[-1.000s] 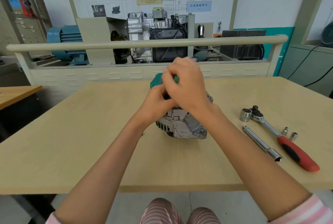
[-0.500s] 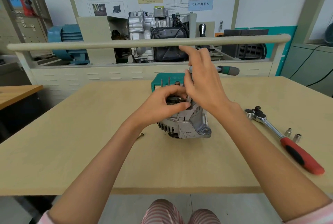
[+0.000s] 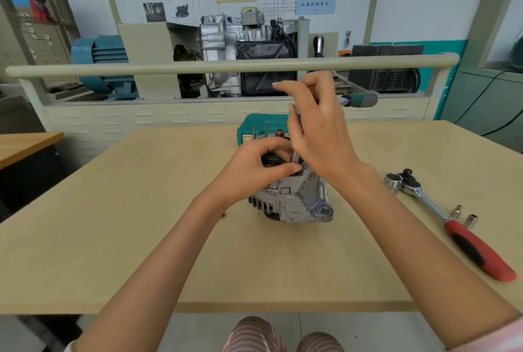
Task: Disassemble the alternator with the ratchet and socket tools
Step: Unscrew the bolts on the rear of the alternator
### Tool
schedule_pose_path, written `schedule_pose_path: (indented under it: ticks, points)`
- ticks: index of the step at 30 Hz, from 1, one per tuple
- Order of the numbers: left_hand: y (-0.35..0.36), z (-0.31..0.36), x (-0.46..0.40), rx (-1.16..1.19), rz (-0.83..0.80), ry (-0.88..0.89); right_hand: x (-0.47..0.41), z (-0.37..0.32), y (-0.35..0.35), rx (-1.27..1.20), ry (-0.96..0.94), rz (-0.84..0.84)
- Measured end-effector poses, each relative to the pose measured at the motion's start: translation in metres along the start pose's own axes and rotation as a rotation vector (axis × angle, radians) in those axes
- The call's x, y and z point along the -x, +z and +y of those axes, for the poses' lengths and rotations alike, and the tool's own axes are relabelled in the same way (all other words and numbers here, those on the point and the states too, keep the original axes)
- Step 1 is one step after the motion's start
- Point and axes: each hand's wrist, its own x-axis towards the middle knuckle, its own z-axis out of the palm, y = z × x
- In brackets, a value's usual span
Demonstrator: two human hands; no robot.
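A silver alternator (image 3: 294, 201) stands in the middle of the wooden table (image 3: 113, 238). My left hand (image 3: 254, 170) grips the black part on top of it, fingers curled round the rim. My right hand (image 3: 319, 136) hovers just above and to the right, holding a screwdriver whose green and grey handle (image 3: 360, 100) sticks out to the right. Its fingers point down at the alternator's top, where a thin metal shaft shows between them. The red-handled ratchet (image 3: 464, 235) lies on the table to the right, untouched.
A large socket (image 3: 392, 182) lies by the ratchet head and two small sockets (image 3: 455, 211) beside its handle. A green case (image 3: 254, 125) sits behind the alternator. A small screw (image 3: 223, 214) lies by my left wrist. A rail (image 3: 113, 70) and engine display stand behind the table.
My right hand has lifted off the alternator and turned, bringing the screwdriver handle into view on the right. My left hand has kept its grip on top.
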Motion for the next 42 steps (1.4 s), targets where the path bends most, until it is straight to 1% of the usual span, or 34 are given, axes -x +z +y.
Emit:
schedule_pose_path:
  ticks: [2,4,6,8,10,13,16,18,20,23,27,30,32,36,39,42]
  points:
    - [-0.001,0.000,0.001,-0.017,-0.008,-0.003,-0.001,0.002,0.000,-0.002,0.001,0.020]
    - [-0.002,0.000,0.002,-0.030,-0.018,-0.004,-0.002,0.007,-0.001,-0.025,0.061,0.093]
    - [-0.002,0.002,0.001,-0.051,-0.036,-0.006,-0.002,0.012,-0.002,-0.093,0.178,0.182]
    - [-0.002,0.003,0.000,-0.072,-0.047,-0.009,-0.002,0.016,-0.002,-0.180,0.312,0.217]
    - [-0.002,0.005,0.000,-0.069,-0.029,-0.011,-0.001,0.021,-0.001,-0.246,0.445,0.163]
    - [0.002,0.008,0.000,-0.057,0.022,-0.006,0.002,0.030,0.003,-0.384,0.649,0.003]
    - [0.003,0.011,-0.002,-0.059,0.065,0.005,0.007,0.034,0.008,-0.528,0.786,-0.033]
    - [0.002,0.014,-0.003,-0.108,0.085,0.036,0.008,0.037,0.010,-0.542,0.811,-0.055]
    - [-0.001,0.020,-0.004,-0.160,0.139,0.079,0.008,0.040,0.011,-0.531,0.814,-0.091]
    - [-0.010,0.029,-0.009,-0.125,0.242,0.098,0.009,0.044,0.013,-0.476,0.794,-0.176]
    - [-0.038,0.027,-0.010,0.050,0.354,-0.013,0.010,0.046,0.016,-0.358,0.753,-0.296]
    - [-0.061,0.002,-0.001,0.146,0.420,-0.207,0.011,0.050,0.017,-0.364,0.745,-0.311]
    - [-0.072,-0.022,0.009,0.150,0.399,-0.361,0.011,0.051,0.017,-0.398,0.765,-0.300]
    - [-0.070,-0.081,0.036,-0.118,0.242,-0.574,0.011,0.053,0.019,-0.371,0.762,-0.319]
    - [-0.062,-0.112,0.052,-0.218,0.212,-0.651,0.011,0.054,0.020,-0.318,0.731,-0.345]
    - [-0.059,-0.125,0.059,-0.289,0.205,-0.639,0.012,0.054,0.021,-0.309,0.730,-0.348]
